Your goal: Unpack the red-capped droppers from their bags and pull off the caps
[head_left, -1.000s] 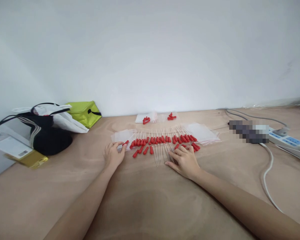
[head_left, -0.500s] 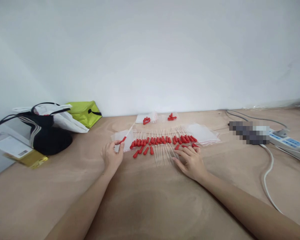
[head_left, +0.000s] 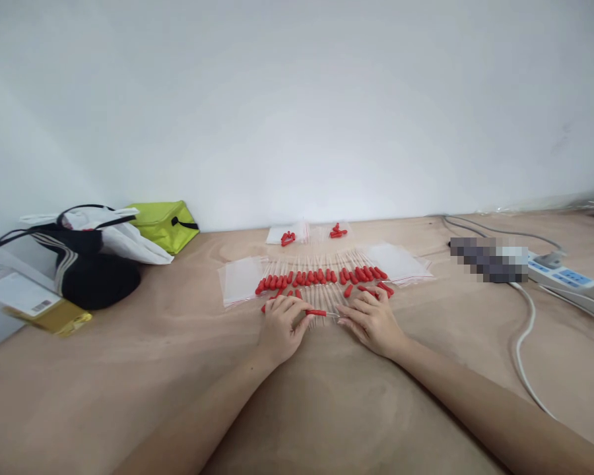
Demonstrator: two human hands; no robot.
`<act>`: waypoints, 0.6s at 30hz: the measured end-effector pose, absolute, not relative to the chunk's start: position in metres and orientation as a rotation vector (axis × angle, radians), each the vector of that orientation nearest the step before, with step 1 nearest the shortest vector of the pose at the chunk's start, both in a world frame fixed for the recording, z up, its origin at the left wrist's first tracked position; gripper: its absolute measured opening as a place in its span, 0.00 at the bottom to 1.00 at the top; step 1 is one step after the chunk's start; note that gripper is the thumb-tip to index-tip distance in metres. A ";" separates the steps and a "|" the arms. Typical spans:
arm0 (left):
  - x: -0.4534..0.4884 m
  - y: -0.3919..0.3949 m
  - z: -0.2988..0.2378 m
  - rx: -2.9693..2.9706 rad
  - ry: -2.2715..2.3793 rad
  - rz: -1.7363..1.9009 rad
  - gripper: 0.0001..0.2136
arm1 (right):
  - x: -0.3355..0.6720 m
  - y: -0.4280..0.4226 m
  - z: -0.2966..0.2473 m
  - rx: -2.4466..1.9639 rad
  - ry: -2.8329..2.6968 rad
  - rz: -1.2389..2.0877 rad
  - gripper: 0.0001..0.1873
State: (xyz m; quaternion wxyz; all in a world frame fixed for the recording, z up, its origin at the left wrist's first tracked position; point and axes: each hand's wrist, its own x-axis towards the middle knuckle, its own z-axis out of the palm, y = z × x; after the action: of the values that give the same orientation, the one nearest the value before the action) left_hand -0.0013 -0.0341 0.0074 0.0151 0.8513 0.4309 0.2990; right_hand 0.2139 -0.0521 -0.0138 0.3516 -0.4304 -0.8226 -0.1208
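Between my hands lies a dropper [head_left: 317, 313], held sideways, with a red rubber bulb and a thin clear tube. My left hand [head_left: 283, 328] pinches it at the bulb end. The fingers of my right hand [head_left: 373, 324] are closed at the tube end. Just beyond, a row of droppers with red bulbs [head_left: 321, 276] lies side by side, their tubes pointing to the wall. Several thin clear tubes [head_left: 319, 296] without visible bulbs lie below that row, partly hidden by my hands. Loose red bulbs [head_left: 386, 288] rest by my right fingers, others beside my left hand.
Clear zip bags [head_left: 242, 278] lie left of the row, with more bags [head_left: 398, 262] on the right. Small red pieces [head_left: 338, 231] sit on bags near the wall. At left stand a black cap [head_left: 99, 284] and a green bag [head_left: 165, 224]; at right, a power strip [head_left: 567, 274].
My left hand has moved right and closer to me, bringing the dropper from upright-slanted to sideways. Its tube end now meets my right fingers, which have drawn together.
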 end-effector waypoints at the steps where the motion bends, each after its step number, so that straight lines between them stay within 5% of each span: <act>1: -0.001 -0.034 0.008 2.662 1.328 0.929 0.08 | 0.213 -0.052 -0.014 -1.111 -2.134 -0.302 0.10; 18: -0.004 -0.039 0.010 2.969 1.028 0.923 0.10 | 0.208 -0.060 -0.008 -0.976 -2.223 -0.254 0.13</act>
State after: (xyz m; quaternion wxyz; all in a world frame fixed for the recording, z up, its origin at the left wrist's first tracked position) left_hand -0.0044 -0.0386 0.0103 -0.0667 0.9046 0.3133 0.2813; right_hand 0.2083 -0.0596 -0.0083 0.3432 -0.3756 -0.8554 -0.0976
